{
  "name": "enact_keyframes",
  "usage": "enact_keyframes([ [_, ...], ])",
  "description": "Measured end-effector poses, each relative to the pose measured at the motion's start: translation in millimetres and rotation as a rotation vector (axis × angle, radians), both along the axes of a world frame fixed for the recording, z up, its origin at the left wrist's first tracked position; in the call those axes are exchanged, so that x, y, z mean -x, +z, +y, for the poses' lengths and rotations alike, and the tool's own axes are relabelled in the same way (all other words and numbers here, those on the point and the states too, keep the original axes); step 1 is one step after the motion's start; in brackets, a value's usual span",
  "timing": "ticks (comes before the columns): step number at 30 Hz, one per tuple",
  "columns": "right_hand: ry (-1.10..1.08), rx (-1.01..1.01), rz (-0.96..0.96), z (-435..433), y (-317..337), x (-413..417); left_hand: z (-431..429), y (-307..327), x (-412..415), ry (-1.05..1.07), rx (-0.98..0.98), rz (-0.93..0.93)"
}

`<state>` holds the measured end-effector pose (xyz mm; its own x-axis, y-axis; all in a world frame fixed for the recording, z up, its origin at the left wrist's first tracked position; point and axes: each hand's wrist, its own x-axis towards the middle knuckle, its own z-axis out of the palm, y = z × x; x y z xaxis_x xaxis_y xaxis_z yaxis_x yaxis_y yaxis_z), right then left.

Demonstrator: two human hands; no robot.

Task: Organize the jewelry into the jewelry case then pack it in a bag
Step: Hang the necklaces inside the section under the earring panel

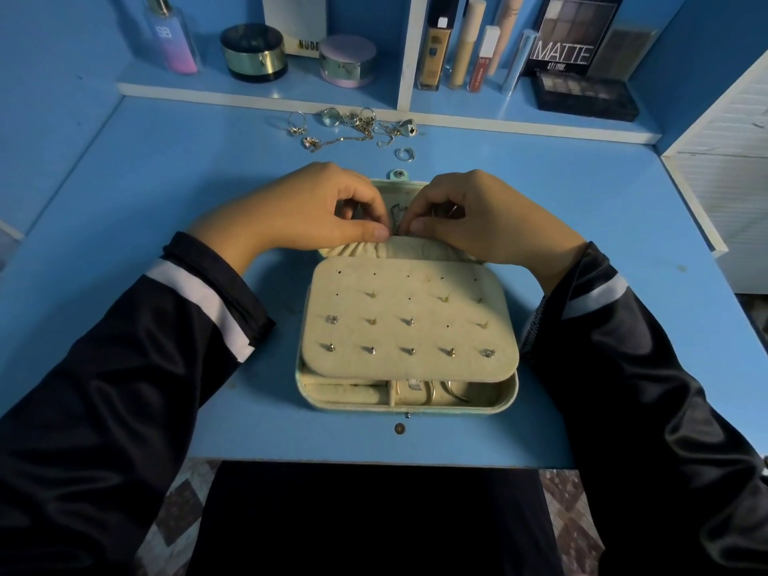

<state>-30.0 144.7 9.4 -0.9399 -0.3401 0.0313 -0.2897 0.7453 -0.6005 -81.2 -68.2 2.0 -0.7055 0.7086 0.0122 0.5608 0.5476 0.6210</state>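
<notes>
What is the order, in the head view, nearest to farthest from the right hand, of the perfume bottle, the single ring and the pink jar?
1. single ring, on the desk just beyond the right hand.
2. pink jar, on the shelf, middle.
3. perfume bottle, far left of shelf.

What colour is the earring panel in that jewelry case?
The panel is cream-beige, dotted with rows of small holes; the head view shows it best.

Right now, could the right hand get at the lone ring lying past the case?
Probably yes: the lone ring lies on bare table just beyond the case, ahead of the right hand, nothing between. That hand is pinching a small piece though.
</notes>
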Motion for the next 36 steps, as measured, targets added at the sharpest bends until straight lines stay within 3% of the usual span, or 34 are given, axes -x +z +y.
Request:
enact_keyframes([
  [36, 0.034, 0.002, -0.027, 2.6, -2.9, 1.4, -3.0, -2.1, 1.1, -0.013, 0.008, 0.023],
])
